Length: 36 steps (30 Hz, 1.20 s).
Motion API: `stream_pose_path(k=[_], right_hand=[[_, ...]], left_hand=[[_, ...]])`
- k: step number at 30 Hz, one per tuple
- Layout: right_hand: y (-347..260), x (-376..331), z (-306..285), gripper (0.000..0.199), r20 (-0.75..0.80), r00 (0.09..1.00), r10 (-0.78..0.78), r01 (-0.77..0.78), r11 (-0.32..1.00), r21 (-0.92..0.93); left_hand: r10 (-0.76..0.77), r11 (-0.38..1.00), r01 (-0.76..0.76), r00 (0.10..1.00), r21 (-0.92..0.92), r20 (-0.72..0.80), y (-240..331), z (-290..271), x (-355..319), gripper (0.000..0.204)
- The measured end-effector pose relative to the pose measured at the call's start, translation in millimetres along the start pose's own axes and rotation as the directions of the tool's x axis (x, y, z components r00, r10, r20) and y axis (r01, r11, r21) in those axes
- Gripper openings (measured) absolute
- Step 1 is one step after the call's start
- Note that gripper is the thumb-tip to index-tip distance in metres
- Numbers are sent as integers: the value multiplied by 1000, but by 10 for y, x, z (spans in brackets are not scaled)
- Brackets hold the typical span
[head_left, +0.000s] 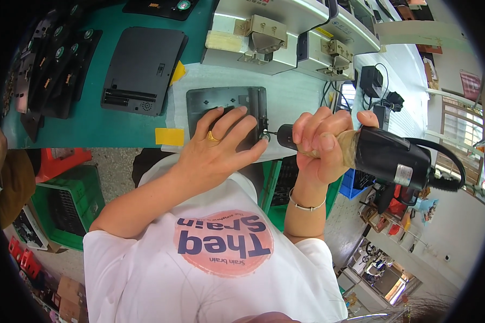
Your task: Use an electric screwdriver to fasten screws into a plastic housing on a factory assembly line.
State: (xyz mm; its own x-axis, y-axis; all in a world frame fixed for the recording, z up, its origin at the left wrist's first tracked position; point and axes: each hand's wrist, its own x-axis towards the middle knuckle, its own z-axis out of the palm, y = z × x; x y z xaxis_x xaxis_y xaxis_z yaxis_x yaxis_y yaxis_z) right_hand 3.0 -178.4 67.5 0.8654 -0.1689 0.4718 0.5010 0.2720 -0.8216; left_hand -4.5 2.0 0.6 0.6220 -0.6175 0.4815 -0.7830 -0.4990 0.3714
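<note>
A dark plastic housing (199, 99) lies open side up on the white-covered part of the bench in front of me. My left hand (221, 137) rests across it with the fingers spread and a gold ring on one finger. Its thumb touches the housing's near right corner, beside a small round part (264, 135). My right hand (326, 141) is wrapped around a black corded electric screwdriver (390, 156) with tape on its grip. The screwdriver is held nearly level, its thin bit reaching left to the round part. Whether a screw sits under the tip is too small to tell.
Another dark housing (140, 70) lies on the green mat (86, 124), with yellow notes (169, 137) near it. Several black panels with round parts (56, 70) overlap at far left. Metal-fronted machines (258, 40) stand behind my work; green crates (73, 202) are below the bench.
</note>
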Motion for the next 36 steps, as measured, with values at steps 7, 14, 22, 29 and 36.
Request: stream_pose_path(k=[7,14,22,29,36], right_hand=[[25,-37,239,64,-40,999,-26,16,968,-251],[44,-18,215,49,-109,994,-5,-19,975,-220],[31,-75,216,52,-20,998,-52,46,972,-232],[21,-42,266,54,-74,997,-7,-14,962,-274],[78,-67,223,45,-51,997,-59,43,965,-260]], left_hand=[[-38,996,40,999,-83,27,-2,-25,10,40],[-45,990,49,998,-131,38,-21,-27,13,37],[-45,986,54,997,-157,58,-17,-21,7,38],[-45,983,59,996,-175,81,-25,-41,16,38],[-24,989,34,997,-147,69,-54,-51,27,36]])
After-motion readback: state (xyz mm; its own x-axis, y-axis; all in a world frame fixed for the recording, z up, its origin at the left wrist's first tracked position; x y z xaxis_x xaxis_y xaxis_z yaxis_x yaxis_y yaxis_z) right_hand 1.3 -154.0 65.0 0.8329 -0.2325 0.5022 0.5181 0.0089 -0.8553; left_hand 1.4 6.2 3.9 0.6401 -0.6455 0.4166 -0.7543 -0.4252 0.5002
